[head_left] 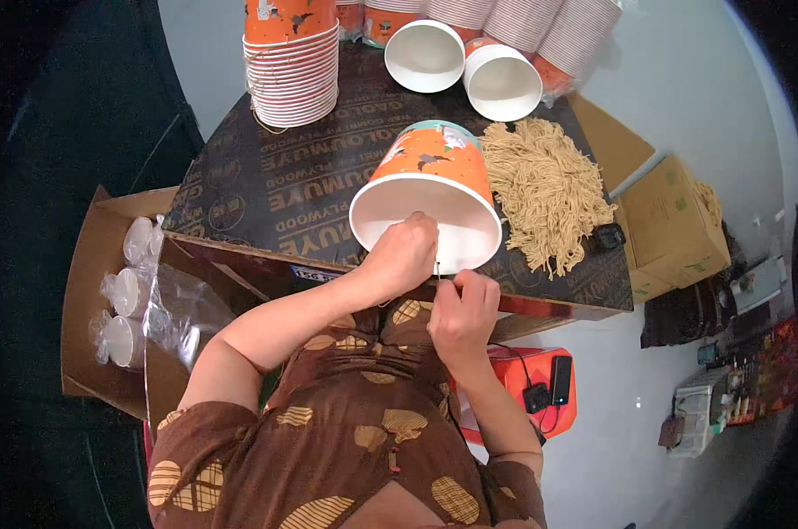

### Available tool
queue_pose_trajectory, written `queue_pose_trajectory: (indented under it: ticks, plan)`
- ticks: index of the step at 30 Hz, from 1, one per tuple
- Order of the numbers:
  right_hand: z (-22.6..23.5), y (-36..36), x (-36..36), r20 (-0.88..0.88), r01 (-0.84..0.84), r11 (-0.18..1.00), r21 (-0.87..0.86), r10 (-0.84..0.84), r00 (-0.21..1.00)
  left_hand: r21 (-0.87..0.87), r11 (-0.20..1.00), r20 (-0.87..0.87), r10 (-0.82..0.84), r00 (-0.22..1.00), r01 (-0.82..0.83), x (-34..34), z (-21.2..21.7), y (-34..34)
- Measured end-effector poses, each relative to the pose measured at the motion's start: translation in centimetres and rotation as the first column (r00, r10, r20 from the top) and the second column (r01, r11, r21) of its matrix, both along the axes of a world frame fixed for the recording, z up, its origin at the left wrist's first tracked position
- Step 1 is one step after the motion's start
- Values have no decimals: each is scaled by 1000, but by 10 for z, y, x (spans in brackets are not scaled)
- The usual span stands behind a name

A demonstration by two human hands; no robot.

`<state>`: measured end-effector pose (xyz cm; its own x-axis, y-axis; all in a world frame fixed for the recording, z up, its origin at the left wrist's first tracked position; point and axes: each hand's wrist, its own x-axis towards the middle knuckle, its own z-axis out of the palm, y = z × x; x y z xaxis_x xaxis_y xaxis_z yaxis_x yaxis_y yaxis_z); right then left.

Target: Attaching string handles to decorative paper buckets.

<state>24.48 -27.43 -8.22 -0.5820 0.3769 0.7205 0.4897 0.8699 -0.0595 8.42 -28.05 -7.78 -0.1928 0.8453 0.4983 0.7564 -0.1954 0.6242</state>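
Observation:
An orange paper bucket (443, 159) with a white rim lies tilted on its side at the table's near edge, its mouth toward me. My left hand (406, 254) is closed just inside the mouth, its fingers pinched by the lower rim. Outside that rim, my right hand (465, 310) is also closed, thumb and fingers pressed together. A short, thin cord (438, 270) shows between the two hands at the rim; most of it is hidden by the fingers. Right of the bucket lies a heap of tan cords (544, 189).
A tall stack of nested buckets (291, 84) stands back left. Two buckets (503, 84) lie mouth-forward in front of more stacks. An open carton (83, 309) holds wrapped white containers at left. Another carton (681, 234) stands right. A red stool (564, 406) carries a power bank.

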Motion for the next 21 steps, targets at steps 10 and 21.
queue_pose_trajectory:
  ticks: [10,21]
  plan:
    - [-7,22,5,-120,-73,997,-37,69,990,-282,943,132,-143,981,176,-4,36,-9]
    - [-3,25,5,-133,-94,992,-90,82,988,-302,869,630,-126,766,392,-3,21,7]
